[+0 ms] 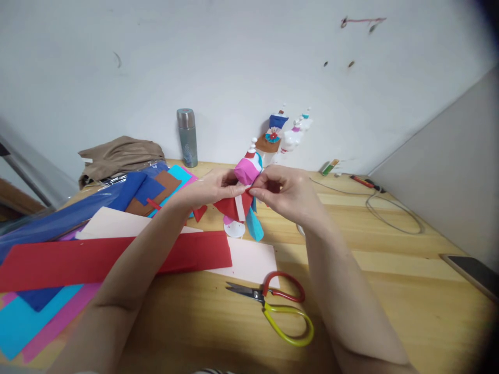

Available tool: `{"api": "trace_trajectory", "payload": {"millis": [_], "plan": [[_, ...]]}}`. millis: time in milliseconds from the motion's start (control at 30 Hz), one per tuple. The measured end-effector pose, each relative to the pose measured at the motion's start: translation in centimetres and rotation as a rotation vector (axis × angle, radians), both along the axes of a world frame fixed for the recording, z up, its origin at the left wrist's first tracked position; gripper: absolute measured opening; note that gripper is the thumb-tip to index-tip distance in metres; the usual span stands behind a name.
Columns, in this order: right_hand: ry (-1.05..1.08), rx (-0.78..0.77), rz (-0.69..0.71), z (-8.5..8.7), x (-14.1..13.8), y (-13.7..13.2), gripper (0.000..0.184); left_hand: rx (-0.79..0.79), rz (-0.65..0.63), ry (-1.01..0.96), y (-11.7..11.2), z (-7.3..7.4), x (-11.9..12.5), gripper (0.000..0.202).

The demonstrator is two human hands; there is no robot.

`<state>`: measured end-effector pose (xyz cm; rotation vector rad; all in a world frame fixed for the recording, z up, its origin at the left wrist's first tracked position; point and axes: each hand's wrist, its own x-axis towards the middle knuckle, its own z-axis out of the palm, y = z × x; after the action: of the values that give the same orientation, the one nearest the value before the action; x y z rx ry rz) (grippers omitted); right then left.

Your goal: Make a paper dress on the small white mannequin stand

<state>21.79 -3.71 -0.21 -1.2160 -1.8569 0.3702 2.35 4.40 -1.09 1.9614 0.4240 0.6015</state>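
A small white figure (234,228) stands upright before me, dressed in pink, red and turquoise paper-like pieces, with a white beaded tip. My left hand (212,188) is closed around its left side, thumb pressed across the front below the pink piece (247,172). Thumb and forefinger of my right hand (286,189) pinch the upper edge of the red piece (234,206) at the figure's right side. A pale strip runs down the front of that red piece. Scissors (257,295) with one red and one yellow handle lie on the table, their blades slightly parted.
Coloured sheets, among them a long red strip (117,259), cover the left. Behind stand a thermos (187,137), a decorated figure (268,144) and a mostly white one (294,136). To the right lie a cable (390,227), a red cutter (362,181) and a phone (473,272).
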Motion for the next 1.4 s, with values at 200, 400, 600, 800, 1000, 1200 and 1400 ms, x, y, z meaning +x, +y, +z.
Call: {"api": "trace_trajectory", "payload": {"millis": [200,400,600,800,1000,1200,1400], "plan": [[0.013,0.014,-0.024,-0.1,-0.3,0.0,0.021,-0.017,0.004,0.007,0.2,0.0,0.1,0.031],[-0.034,0.076,-0.03,-0.1,-0.3,0.0,0.021,-0.063,0.022,0.027,0.1,0.3,0.2,0.03],[-0.033,0.109,-0.038,-0.3,-0.2,0.2,0.023,-0.069,0.0,0.001,0.2,0.0,0.4,0.03],[-0.06,0.149,-0.077,-0.5,-0.2,0.4,0.025,-0.008,0.064,0.038,-0.3,0.3,0.4,0.026],[0.036,0.021,-0.059,-0.5,-0.2,0.4,0.031,0.078,0.075,0.032,-0.6,0.5,0.2,0.025],[0.062,-0.071,-0.02,-0.6,0.2,0.6,0.034,0.132,0.09,0.023,-0.9,0.8,0.0,0.022],[-0.057,-0.222,0.123,-0.2,0.3,0.2,0.023,0.158,0.086,0.016,-0.2,0.3,-0.2,0.024]]}}
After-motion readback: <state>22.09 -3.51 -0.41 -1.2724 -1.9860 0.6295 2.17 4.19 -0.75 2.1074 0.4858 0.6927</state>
